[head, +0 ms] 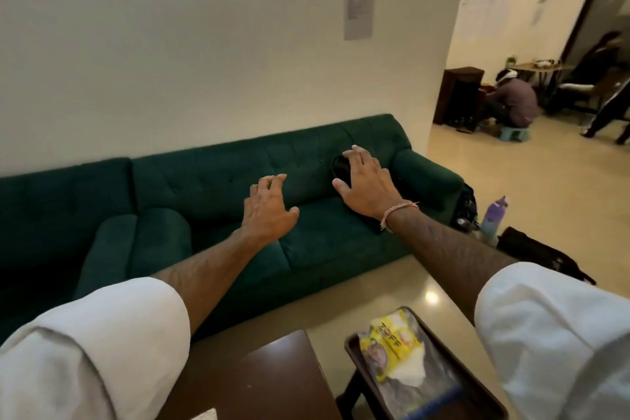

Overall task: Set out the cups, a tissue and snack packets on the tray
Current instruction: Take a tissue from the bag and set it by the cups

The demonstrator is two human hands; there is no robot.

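Note:
A dark tray (477, 380) stands at the bottom right. On it lie a yellow snack packet (388, 341) and a white tissue (410, 368). No cups are in view. Both my arms reach out over a green sofa (211, 181). My left hand (269, 211) hovers above the seat with fingers spread and nothing in it. My right hand (366, 184) is spread over a black object (341, 169) that lies on the sofa; whether it touches or grips it cannot be told.
A dark brown table (266, 375) is at the bottom middle. A purple bottle (492, 218) and a black bag (542, 254) sit on the floor right of the sofa. Two people (514, 99) are in the far room.

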